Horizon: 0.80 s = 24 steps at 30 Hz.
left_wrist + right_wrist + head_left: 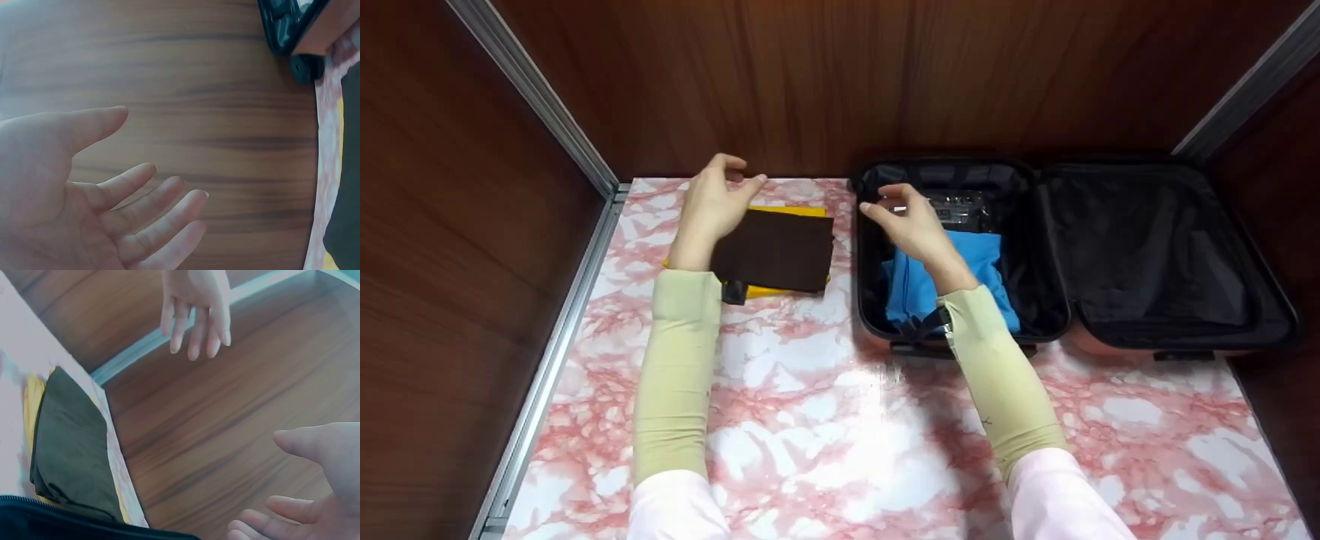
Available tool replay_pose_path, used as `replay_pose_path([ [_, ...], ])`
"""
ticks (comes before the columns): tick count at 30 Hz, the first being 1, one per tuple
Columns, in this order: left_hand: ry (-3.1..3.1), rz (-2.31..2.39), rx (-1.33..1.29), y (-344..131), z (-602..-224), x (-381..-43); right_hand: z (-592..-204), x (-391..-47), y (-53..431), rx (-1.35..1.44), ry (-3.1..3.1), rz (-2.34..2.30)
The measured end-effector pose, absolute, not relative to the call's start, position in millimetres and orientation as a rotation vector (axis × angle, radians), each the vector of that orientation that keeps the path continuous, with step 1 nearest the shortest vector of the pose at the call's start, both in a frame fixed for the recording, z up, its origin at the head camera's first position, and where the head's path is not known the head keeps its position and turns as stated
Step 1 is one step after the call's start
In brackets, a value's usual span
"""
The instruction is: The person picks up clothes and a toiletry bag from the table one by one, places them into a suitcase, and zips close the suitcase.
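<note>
My left hand [714,206] hovers over the left end of a folded dark brown cloth [776,251], holding nothing; its fingers are loosely bent and apart from the thumb in the left wrist view. Yellow cloth [787,212] shows from beneath the brown one. Above the left half of an opened suitcase [866,319] is my right hand [911,225], also empty, its thumb and fingers spread apart. Below that hand, folded blue cloth [979,259] lies inside the case, partly hidden by the wrist. A clear plastic packet [960,211] sits behind the blue cloth.
The suitcase's black-lined other half [1155,255] lies opened flat to the right. Brown wood-grain panels [810,90] stand at the back and sides, with a metal rail [547,375] along the left. A red-and-white marbled tabletop [810,420] spreads in front.
</note>
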State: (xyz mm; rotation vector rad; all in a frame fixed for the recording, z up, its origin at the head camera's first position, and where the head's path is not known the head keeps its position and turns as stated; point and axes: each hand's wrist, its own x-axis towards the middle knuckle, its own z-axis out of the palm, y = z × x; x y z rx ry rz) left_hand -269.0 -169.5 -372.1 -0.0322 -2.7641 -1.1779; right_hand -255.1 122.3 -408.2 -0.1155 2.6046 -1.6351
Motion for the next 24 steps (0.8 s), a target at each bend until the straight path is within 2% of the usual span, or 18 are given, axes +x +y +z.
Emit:
replay_pose_path([
  [10, -2.773, -1.233, 0.076, -195.0, -377.0, -274.5, -411.5, -255.3, 102.7, -0.099, 2.619, -1.535],
  [24, -2.801, -1.308, 0.259, -218.0, -387.1, -278.7, -435.3, -248.0, 67.0, 0.008, 2.315, -1.844],
])
